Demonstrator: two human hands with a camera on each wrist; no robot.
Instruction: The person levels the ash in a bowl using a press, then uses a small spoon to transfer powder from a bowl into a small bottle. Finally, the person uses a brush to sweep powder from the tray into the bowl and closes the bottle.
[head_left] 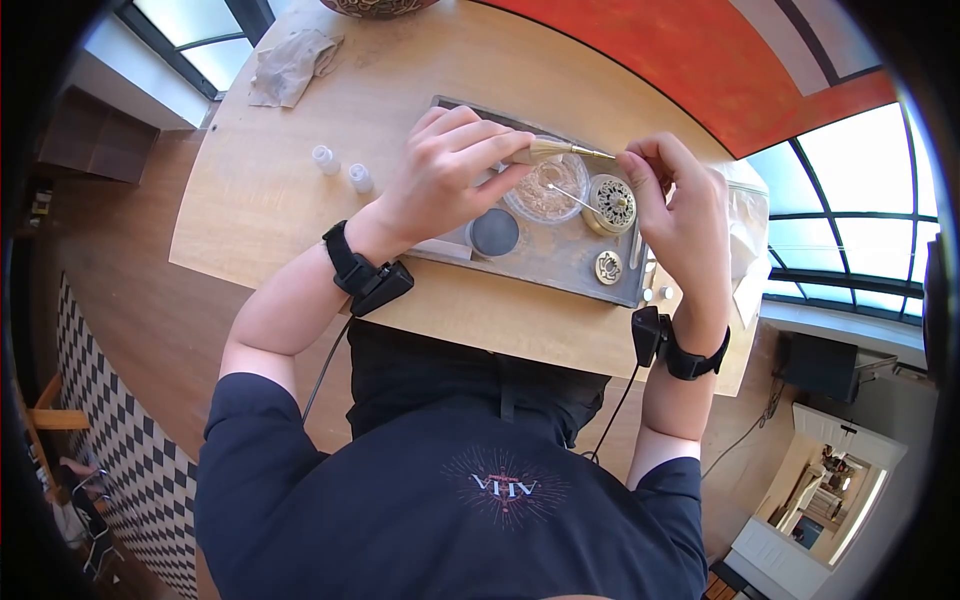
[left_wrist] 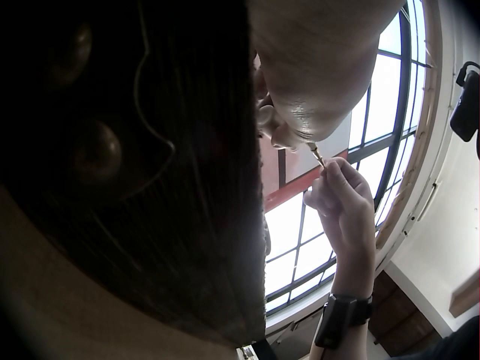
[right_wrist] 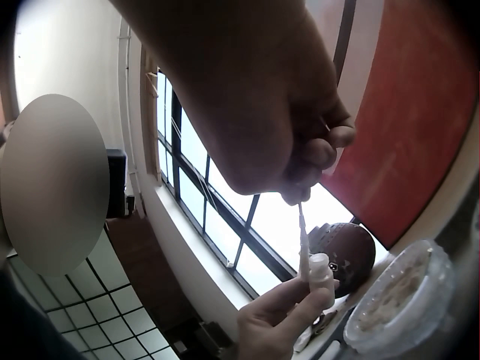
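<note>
In the head view my left hand [head_left: 455, 165] grips the wide end of a slender, tapered gold-and-beige tool [head_left: 548, 150] above the tray. My right hand [head_left: 680, 195] pinches its thin tip between thumb and finger, and the left wrist view shows the same tip hold. A small white-capped vial [right_wrist: 321, 279] appears at the left hand's thumb in the right wrist view. Under the tool sits a clear bowl [head_left: 520, 205] of beige powder, with a thin white stick [head_left: 575, 197] across it. Beside the bowl is a gold burner with a pierced lid [head_left: 612, 203].
The grey tray [head_left: 560, 278] also bears a dark-topped round jar [head_left: 494, 232] and a small gold openwork disc [head_left: 607, 267]. Two white vials [head_left: 325, 160] stand left of it. A crumpled cloth [head_left: 293, 68] lies at the far left, and a dark bowl [head_left: 378, 6] at the back.
</note>
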